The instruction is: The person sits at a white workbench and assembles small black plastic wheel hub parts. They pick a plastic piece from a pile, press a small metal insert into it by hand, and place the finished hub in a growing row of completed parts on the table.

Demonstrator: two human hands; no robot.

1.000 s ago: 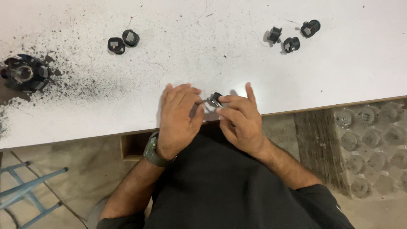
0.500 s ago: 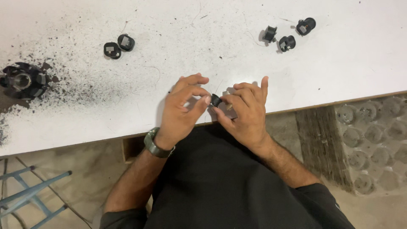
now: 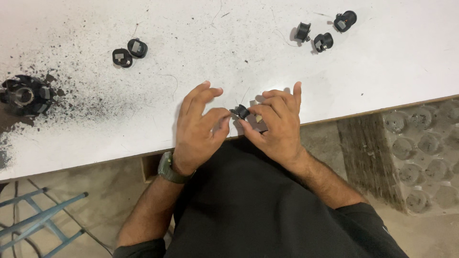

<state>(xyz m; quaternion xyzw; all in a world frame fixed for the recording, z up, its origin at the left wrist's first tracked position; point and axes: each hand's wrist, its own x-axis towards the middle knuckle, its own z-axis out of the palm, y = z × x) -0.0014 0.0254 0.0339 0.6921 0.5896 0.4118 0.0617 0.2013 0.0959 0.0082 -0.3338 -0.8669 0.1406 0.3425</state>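
Since half a second earlier my hands had barely shifted along the near edge of the white table point(image 3: 363, 71); my left fingers had uncurled a little and lifted away from the part.

My left hand point(image 3: 198, 126) lay palm down, wrist with its dark watch point(image 3: 168, 168) hanging off the table edge at 6 o'clock, index and middle fingers arched up and apart, thumb tip reaching toward 3 o'clock. My right hand point(image 3: 276, 125) sat just beside it, fingers curled inward, forefinger raised toward 12 o'clock.

No container stood within view; loose parts simply lay on the tabletop.

The small black round part point(image 3: 240, 112) sat between my two hands, pinched at the tips of my right thumb and fingers, my left thumb touching or nearly touching it from 9 o'clock; I could not tell which. My left hand held nothing of its own.

At 11 o'clock, well apart, lay two black parts point(image 3: 129, 52) side by side. At 1 o'clock lay three more black parts point(image 3: 321, 33). At 9 o'clock, far off, a larger black round assembly point(image 3: 25, 94) sat amid scattered black dust point(image 3: 91, 102).
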